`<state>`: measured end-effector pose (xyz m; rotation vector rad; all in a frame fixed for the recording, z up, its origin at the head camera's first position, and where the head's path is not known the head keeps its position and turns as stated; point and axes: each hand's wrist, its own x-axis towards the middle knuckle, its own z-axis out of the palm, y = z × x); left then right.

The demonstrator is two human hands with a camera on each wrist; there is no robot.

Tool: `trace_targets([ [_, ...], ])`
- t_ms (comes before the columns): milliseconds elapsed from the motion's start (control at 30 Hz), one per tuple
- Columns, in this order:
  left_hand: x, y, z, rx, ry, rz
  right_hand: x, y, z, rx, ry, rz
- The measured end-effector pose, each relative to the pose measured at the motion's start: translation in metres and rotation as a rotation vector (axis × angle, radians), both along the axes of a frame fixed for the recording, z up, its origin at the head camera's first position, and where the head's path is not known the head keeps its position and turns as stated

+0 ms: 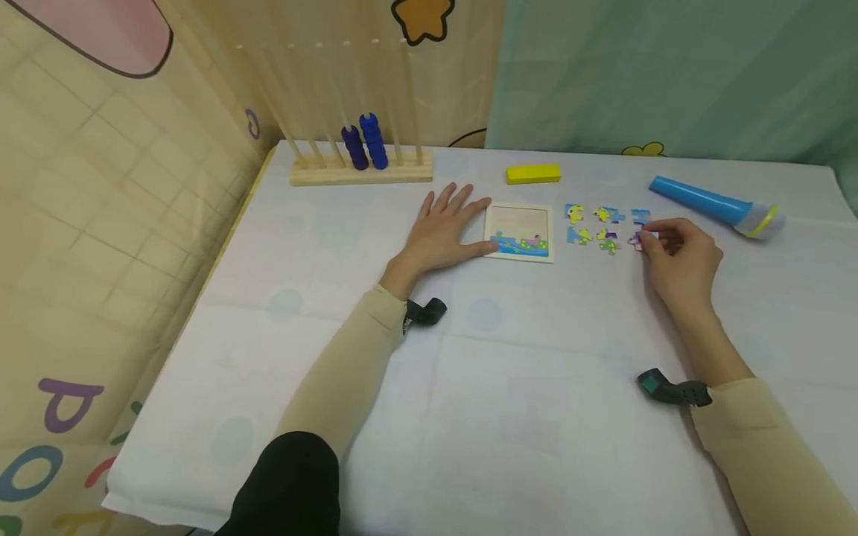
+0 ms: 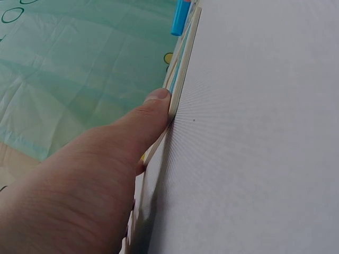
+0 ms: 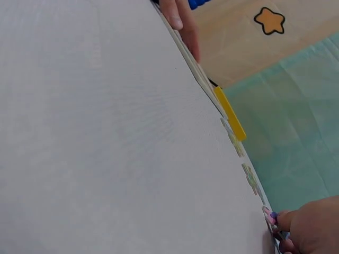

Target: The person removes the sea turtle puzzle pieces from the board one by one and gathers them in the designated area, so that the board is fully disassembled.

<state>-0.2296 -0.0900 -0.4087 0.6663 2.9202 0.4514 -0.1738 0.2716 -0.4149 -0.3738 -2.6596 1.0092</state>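
Note:
A wooden puzzle frame [image 1: 519, 208] lies flat, its lower part filled with joined blue, green and pink pieces. My left hand [image 1: 439, 232] is spread beside it on the left, thumb resting on its lower left edge; the left wrist view also shows this thumb [image 2: 153, 108] on the rim. To the right of the frame lie several loose jigsaw pieces [image 1: 575, 214] in two rows. At their right end, my right hand [image 1: 685, 260] pinches a pink and purple puzzle piece [image 3: 269, 215], low at the table surface. Its fingertips partly cover that piece.
Behind the frame lies a yellow block [image 1: 532, 174]. A blue tube-shaped flashlight [image 1: 704, 199] lies beyond my right hand. A wooden peg rack [image 1: 362, 176] with dark blue beads stands at the back left. Curtains border the white-covered table [image 1: 523, 417].

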Motion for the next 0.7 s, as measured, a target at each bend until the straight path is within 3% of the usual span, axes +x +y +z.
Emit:
trace_targets([
  [200, 0.0, -0.001, -0.001, -0.005, 0.006, 0.002, 0.001, -0.001, 0.004, 0.015, -0.015, -0.034],
  [333, 0.0, -0.001, -0.001, -0.005, 0.002, -0.002, 0.003, -0.007, 0.008, -0.013, 0.019, -0.017],
  [700, 0.0, 0.0, -0.002, -0.009, 0.015, 0.0, -0.009, -0.062, 0.011, -0.071, 0.104, 0.151],
])
